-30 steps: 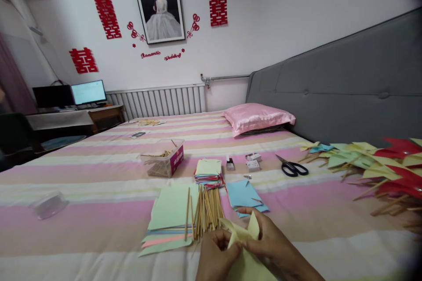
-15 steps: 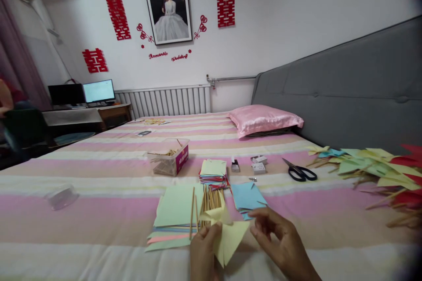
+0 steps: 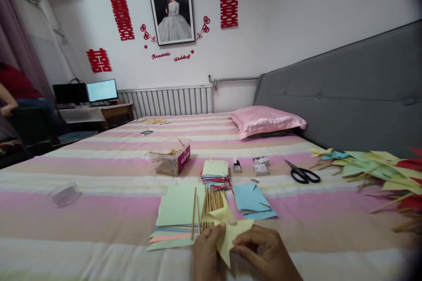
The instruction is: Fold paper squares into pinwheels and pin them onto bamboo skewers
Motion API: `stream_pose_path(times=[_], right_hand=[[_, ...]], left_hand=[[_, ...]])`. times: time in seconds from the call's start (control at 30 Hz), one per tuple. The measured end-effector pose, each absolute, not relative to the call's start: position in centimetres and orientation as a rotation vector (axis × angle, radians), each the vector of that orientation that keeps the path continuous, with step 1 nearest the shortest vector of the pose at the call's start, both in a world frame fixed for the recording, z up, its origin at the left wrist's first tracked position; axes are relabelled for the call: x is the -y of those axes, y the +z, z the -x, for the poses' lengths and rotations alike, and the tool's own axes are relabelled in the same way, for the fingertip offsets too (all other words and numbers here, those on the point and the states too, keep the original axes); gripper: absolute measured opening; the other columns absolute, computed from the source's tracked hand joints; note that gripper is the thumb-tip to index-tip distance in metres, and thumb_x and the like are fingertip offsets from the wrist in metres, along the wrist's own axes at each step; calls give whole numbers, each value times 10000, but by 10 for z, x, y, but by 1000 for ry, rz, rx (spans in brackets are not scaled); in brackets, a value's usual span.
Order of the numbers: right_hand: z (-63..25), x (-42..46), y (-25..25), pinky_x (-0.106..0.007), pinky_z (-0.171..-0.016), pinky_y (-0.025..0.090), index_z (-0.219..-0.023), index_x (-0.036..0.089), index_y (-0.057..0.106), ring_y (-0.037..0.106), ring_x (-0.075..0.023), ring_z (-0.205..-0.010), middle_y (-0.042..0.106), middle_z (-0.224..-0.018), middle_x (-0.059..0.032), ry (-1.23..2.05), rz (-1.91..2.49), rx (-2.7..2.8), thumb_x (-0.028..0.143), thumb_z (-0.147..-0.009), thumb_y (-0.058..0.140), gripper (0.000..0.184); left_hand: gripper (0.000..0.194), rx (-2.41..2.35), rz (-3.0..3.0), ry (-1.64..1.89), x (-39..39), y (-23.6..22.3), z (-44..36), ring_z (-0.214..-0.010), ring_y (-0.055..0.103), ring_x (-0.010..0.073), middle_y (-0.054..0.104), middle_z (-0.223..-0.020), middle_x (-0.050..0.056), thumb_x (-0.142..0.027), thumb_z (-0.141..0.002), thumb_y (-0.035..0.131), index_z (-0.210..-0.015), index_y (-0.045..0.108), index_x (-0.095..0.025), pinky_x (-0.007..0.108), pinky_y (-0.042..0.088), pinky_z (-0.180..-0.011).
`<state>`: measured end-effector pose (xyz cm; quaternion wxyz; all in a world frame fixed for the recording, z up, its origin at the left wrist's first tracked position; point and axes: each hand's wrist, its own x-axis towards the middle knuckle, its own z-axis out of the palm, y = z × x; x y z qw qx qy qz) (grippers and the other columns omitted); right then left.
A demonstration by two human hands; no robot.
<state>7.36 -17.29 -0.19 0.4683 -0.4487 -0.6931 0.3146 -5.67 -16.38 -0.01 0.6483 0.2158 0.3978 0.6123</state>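
Note:
At the bottom middle, my left hand pinches a pale yellow folded paper piece low over the striped bed. My right hand has its fingers curled onto the same yellow paper from the right. Just beyond my hands lies a bundle of thin wooden sticks. The sticks rest partly on a spread of coloured paper sheets. A stack of blue cut paper lies to the right of the sticks.
A small stack of coloured squares, a clear box of sticks, a stapler, small boxes, black scissors. Finished paper pinwheels pile up at right. Pink pillow and grey headboard behind. A person stands far left.
My right hand came back in from the right and closed its fingers onto the yellow paper. The view tilted slightly, and the person at far left moved further into view.

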Motion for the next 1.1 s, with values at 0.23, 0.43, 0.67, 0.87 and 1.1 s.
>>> stream_pose_path(times=[0.23, 0.43, 0.67, 0.87, 1.1], right_hand=[[-66, 172, -4, -269, -540, 469, -623, 153, 656, 589, -181, -572, 630, -660, -65, 936, 1130, 1430, 413, -743, 606, 291], [-66, 169, -7, -291, -664, 488, -589, 147, 639, 620, -274, -882, 637, -955, -159, 898, 1185, 1331, 420, -712, 614, 300], [-67, 168, -7, -301, -673, 499, -550, 155, 655, 621, -295, -919, 668, -916, -165, 863, 1204, 1284, 402, -676, 645, 277], [-70, 165, -8, -319, -715, 497, -567, 146, 679, 637, -283, -886, 661, -978, -174, 919, 1192, 1289, 388, -675, 658, 265], [-70, 166, -8, -294, -650, 486, -555, 147, 672, 637, -259, -823, 666, -969, -160, 931, 1202, 1322, 383, -662, 663, 259]], left_hand=[[226, -954, -513, 1401, 160, -13, 55, -401, 517, 95, 602, -434, -15, -256, -529, 780, -521, 591, -133, 196, 386, -436], [270, -1164, -777, 1442, 161, -9, 53, -435, 511, 102, 614, -433, 16, -349, -497, 779, -531, 688, -97, 192, 369, -459], [252, -1196, -825, 1471, 160, -7, 49, -428, 472, 100, 610, -439, 21, -345, -478, 767, -490, 691, -105, 208, 360, -454], [233, -1200, -858, 1478, 160, -8, 47, -447, 495, 116, 628, -459, 41, -331, -479, 757, -489, 688, -108, 217, 362, -461], [196, -1257, -859, 1521, 160, -4, 44, -430, 483, 117, 606, -419, 29, -295, -489, 713, -440, 647, -117, 218, 348, -452]])
